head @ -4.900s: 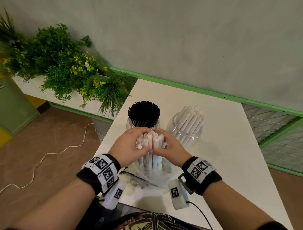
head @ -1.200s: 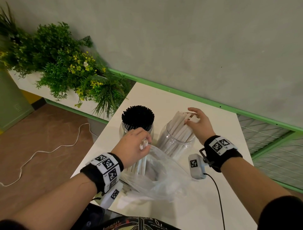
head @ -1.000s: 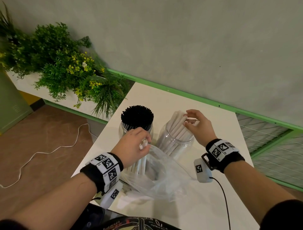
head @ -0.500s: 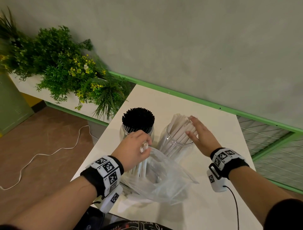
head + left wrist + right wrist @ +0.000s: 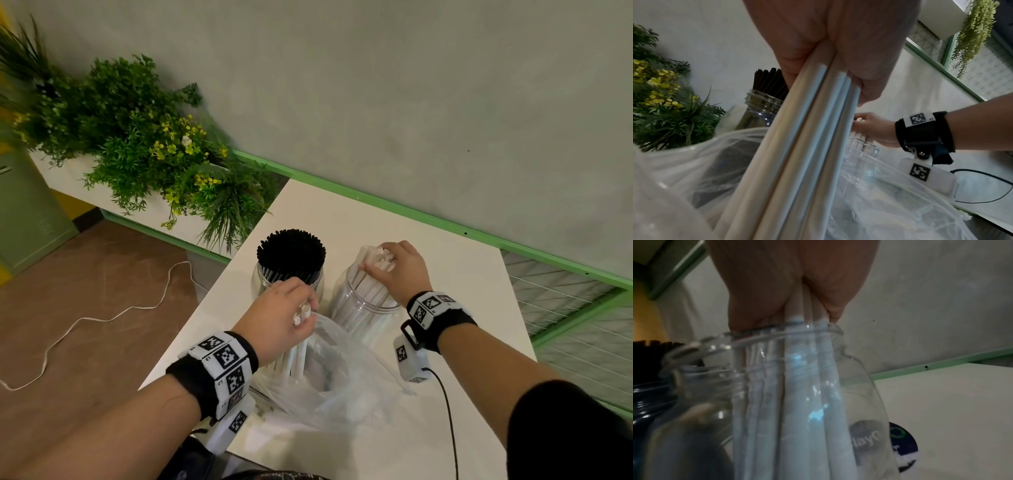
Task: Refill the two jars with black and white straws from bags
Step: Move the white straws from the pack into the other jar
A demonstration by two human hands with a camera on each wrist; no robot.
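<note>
Left hand low and near, knuckles up, fingers curled tight in a grip, wrist banded. Right hand farther forward, fingers bent and closed in a grip, forearm stretched out from a dark sleeve.

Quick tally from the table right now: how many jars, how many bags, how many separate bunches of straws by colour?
Jars: 2, the black-straw jar and the white-straw jar
Plastic bags: 1
Black straw bunches: 1
White straw bunches: 2, one in left hand grip, one under right hand
Total: 6
</note>
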